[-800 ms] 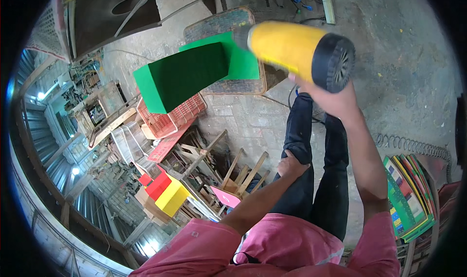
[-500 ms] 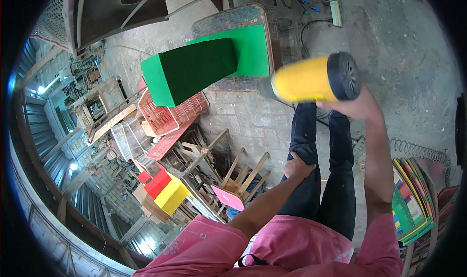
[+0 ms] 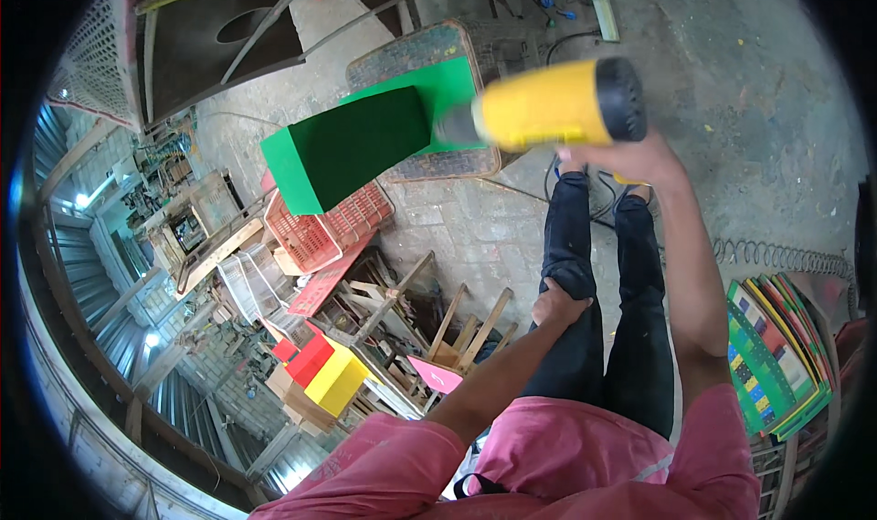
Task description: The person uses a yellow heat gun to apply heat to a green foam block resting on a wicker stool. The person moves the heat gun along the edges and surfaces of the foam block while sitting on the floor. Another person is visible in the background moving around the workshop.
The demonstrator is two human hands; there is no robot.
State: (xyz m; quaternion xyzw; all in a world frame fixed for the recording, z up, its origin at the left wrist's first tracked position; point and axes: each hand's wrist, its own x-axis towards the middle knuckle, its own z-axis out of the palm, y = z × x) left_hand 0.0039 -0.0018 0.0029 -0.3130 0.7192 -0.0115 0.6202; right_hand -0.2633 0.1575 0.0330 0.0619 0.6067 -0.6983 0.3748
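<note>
My right hand (image 3: 630,159) is closed round the handle of a yellow heat gun (image 3: 544,104) with a black rear end. Its dark nozzle points left and overlaps the right part of a green sheet (image 3: 457,77); the gun is slightly blurred, and I cannot tell how far it is from the sheet. The green piece (image 3: 356,145) rises at the left into a box-like bent shape with a dark shaded side. It lies on a worn, dark stool-like top (image 3: 438,165). My left hand (image 3: 559,306) rests on my left knee, apart from the work, holding nothing.
A red plastic crate (image 3: 315,232) and a white wire basket (image 3: 251,282) stand left. Yellow (image 3: 336,381) and red (image 3: 309,360) boxes sit lower left. Several coloured sheets (image 3: 776,355) lean at the right by a coiled hose (image 3: 786,260). Cables (image 3: 575,45) cross the floor.
My right hand has moved the heat gun left and a little farther away, so its nozzle now overlaps the green sheet. The whole view has shifted slightly. My left hand stays on the knee.
</note>
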